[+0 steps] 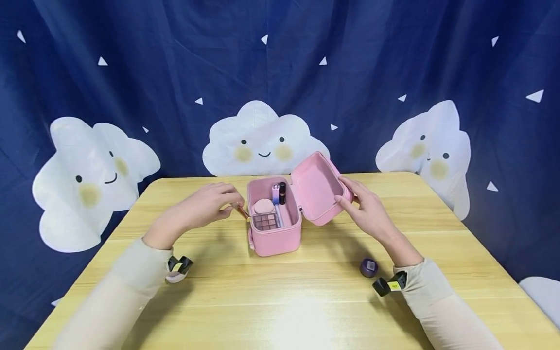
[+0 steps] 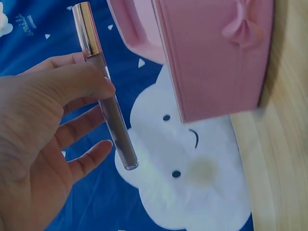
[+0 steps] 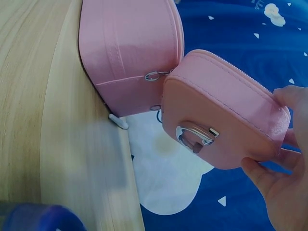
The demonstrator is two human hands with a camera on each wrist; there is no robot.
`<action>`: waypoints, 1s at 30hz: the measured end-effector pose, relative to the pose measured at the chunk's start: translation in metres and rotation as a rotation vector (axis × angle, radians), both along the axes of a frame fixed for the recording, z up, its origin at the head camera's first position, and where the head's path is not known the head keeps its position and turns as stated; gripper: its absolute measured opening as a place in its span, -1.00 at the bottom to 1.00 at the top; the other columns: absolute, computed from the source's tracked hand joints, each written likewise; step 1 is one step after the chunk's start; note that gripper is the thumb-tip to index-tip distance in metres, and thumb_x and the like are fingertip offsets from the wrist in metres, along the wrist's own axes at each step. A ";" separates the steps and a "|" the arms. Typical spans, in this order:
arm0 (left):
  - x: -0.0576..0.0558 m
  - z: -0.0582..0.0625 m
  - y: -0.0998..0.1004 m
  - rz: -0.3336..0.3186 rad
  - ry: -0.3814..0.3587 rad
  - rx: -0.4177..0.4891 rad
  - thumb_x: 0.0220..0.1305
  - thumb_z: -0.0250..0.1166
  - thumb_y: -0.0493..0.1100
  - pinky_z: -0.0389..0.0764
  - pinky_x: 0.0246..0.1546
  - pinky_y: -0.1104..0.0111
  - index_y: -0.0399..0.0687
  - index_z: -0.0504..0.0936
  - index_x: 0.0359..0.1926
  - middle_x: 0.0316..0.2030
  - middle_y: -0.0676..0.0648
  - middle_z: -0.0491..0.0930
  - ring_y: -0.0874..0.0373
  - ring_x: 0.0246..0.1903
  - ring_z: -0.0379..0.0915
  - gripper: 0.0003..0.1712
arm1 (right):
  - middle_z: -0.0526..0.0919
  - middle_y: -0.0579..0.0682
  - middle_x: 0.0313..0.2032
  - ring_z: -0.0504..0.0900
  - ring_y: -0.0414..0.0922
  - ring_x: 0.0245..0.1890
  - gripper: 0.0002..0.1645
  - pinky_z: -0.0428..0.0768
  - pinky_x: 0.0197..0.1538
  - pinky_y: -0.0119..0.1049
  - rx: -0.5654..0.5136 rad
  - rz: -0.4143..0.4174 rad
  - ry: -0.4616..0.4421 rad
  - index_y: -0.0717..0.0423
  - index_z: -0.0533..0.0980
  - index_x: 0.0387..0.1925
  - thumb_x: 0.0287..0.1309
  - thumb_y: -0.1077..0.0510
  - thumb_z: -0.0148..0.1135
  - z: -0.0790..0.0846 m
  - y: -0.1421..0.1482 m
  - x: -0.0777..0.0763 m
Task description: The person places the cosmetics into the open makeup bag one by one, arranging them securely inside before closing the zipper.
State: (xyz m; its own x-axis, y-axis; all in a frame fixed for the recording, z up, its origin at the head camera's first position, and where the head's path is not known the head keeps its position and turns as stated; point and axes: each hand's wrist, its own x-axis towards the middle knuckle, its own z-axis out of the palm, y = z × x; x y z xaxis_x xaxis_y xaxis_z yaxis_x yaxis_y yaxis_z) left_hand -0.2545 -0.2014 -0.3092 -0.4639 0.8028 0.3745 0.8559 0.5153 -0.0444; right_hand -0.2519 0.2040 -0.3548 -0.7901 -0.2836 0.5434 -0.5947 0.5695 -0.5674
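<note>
My left hand (image 1: 210, 204) pinches a lip gloss tube (image 2: 115, 120) with a gold cap, just left of the pink makeup case (image 1: 277, 243). In the head view the tube slants down close to the case's left rim. The case stands with its lid (image 1: 317, 189) hinged out to the right. My right hand (image 1: 367, 209) grips the lid's outer end between thumb and fingers. Inside the case lie an eyeshadow palette (image 1: 265, 222), a round pale pink puff (image 1: 264, 206), a black tube (image 1: 282, 195), a purple-blue tube (image 1: 275, 193) and a slim clear stick (image 1: 278, 216).
A small dark purple round container (image 1: 369, 267) sits on the wooden table (image 1: 245, 301), near my right wrist. Behind the table's far edge hangs a blue curtain (image 1: 175, 73) with cloud faces. Each wrist wears a small black camera.
</note>
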 end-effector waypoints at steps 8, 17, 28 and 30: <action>-0.010 0.002 0.032 0.002 -0.017 -0.087 0.09 0.36 -0.38 0.50 -0.10 0.09 0.05 0.60 -0.18 -0.23 0.04 0.51 0.05 -0.18 0.49 -0.69 | 0.42 0.19 0.26 0.46 0.08 0.19 -0.37 0.53 0.14 -0.03 0.003 -0.001 0.005 0.19 0.35 0.35 0.31 0.10 0.24 -0.003 0.000 -0.001; -0.026 -0.006 0.058 -0.024 -0.001 -0.119 0.10 0.34 -0.38 0.50 -0.02 0.09 0.03 0.62 -0.13 -0.18 0.00 0.52 0.01 -0.11 0.48 -0.68 | 0.42 0.19 0.27 0.46 0.07 0.18 -0.37 0.54 0.13 -0.03 0.002 -0.002 0.007 0.19 0.35 0.35 0.31 0.10 0.24 -0.001 0.000 -0.001; -0.049 -0.030 0.077 -0.021 -0.020 -0.153 0.19 0.35 -0.26 0.39 0.20 0.05 0.07 0.64 -0.06 -0.07 0.02 0.56 0.01 0.04 0.48 -0.71 | 0.42 0.18 0.27 0.47 0.08 0.18 -0.37 0.54 0.14 -0.03 0.001 -0.002 0.006 0.18 0.35 0.35 0.30 0.11 0.25 -0.002 0.000 -0.001; -0.052 -0.032 0.081 -0.034 -0.025 -0.164 0.18 0.36 -0.27 0.41 0.19 0.10 0.07 0.64 -0.08 -0.08 0.02 0.57 0.03 0.01 0.48 -0.72 | 0.42 0.18 0.27 0.47 0.08 0.18 -0.37 0.54 0.14 -0.03 0.000 0.000 0.005 0.18 0.35 0.35 0.30 0.11 0.25 -0.002 0.001 -0.001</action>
